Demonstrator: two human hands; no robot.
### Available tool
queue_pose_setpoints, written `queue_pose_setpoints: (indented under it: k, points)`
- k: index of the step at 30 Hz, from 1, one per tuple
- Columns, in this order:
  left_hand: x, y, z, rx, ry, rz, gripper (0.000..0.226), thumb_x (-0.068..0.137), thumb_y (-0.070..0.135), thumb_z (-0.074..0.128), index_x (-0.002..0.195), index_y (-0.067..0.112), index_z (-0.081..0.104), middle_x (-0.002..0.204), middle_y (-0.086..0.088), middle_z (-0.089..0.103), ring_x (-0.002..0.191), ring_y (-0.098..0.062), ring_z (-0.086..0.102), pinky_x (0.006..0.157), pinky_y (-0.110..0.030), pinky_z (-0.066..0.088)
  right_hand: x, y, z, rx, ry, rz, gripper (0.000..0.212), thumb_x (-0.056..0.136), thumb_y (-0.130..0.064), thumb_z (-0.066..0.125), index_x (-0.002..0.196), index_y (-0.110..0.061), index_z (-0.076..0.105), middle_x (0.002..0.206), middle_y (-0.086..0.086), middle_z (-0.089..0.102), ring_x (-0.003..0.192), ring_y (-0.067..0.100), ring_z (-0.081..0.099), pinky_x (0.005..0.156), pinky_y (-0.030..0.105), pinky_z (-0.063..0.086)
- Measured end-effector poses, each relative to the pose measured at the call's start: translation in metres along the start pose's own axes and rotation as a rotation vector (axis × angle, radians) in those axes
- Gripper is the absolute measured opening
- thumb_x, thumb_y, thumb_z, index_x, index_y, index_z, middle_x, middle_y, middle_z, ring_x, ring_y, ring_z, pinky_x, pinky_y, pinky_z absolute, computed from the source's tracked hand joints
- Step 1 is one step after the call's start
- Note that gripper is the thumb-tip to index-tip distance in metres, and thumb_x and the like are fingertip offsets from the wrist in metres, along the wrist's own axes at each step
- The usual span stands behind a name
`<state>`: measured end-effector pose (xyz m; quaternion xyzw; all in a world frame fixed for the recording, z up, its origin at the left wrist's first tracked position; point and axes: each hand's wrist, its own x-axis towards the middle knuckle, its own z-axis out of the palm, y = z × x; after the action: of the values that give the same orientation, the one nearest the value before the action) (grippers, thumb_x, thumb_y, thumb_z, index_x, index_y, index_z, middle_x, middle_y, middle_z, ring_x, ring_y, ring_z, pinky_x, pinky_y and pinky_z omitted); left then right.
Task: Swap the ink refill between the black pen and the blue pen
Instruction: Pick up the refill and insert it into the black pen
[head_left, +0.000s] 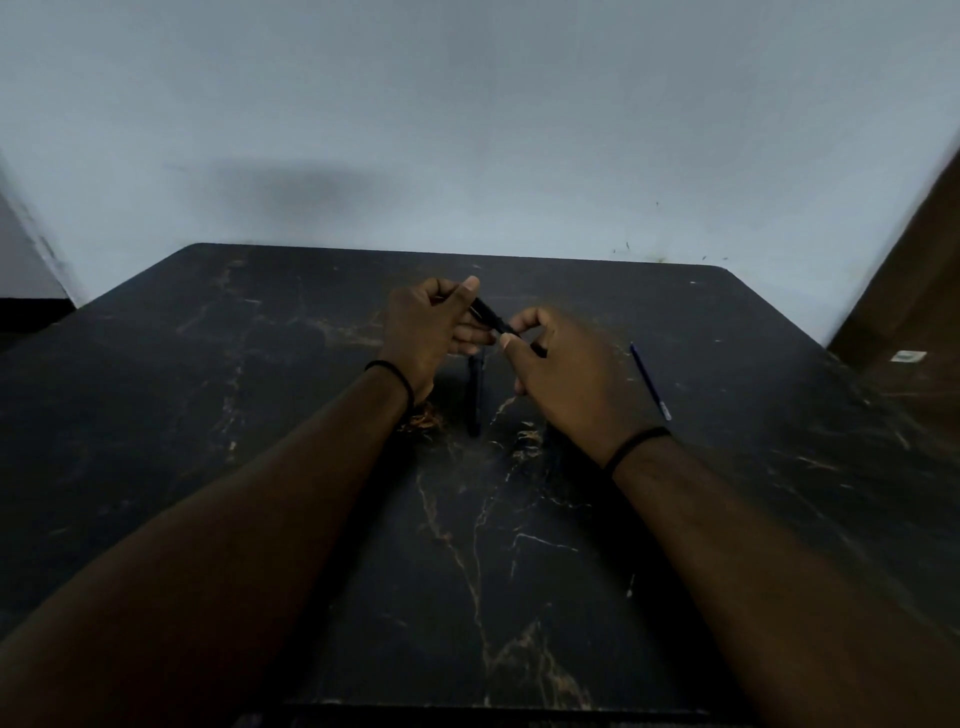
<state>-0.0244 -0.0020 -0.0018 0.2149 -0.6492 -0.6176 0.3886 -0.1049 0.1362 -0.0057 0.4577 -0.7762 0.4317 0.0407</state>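
Note:
A black pen (491, 316) is held above the middle of the dark marble table (208, 415). My left hand (428, 325) grips its upper end, thumb on top. My right hand (563, 374) pinches its lower end between thumb and forefinger. Below the hands, a dark pen body (475, 395) lies on the table, pointing toward me; I cannot tell its colour in the dim light. To the right of my right hand, a thin blue ink refill (650, 382) lies alone on the table.
A pale wall stands behind the table's far edge. A brown wooden panel (914, 291) rises at the right, with a small white tag (908, 356) near its foot. Both wrists wear a thin black band.

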Motion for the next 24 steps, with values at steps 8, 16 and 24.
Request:
queue_pose_setpoints:
  k: [8,16,24]
  points:
    - [0.003,0.001,0.008,0.025,-0.006,0.049,0.018,0.103,0.021,0.047,0.091,0.007,0.048,0.067,-0.014,0.067,0.044,-0.014,0.065,0.04,-0.025,0.046,-0.002,0.001,0.005,0.024,0.112,-0.047,0.017,0.092,-0.034,0.061,0.078,-0.027,0.054,0.065,-0.008,0.056,0.057,0.003,0.05,0.047,0.021,0.03]
    - [0.002,0.004,0.005,0.067,-0.047,0.083,0.022,0.101,0.022,0.051,0.09,0.003,0.052,0.062,-0.015,0.069,0.044,-0.017,0.063,0.038,-0.022,0.045,-0.005,-0.003,0.003,0.112,0.083,-0.005,0.02,0.094,-0.026,0.062,0.076,-0.024,0.054,0.064,-0.007,0.057,0.058,0.009,0.053,0.05,0.019,0.034]
    - [0.008,-0.002,-0.003,0.127,-0.006,0.14,0.03,0.101,0.03,0.05,0.095,0.007,0.068,0.062,-0.004,0.068,0.042,-0.011,0.057,0.042,-0.022,0.044,-0.004,-0.009,-0.011,0.069,0.035,0.108,0.016,0.092,-0.033,0.063,0.083,-0.02,0.067,0.076,-0.003,0.071,0.073,0.013,0.066,0.067,0.032,0.051]
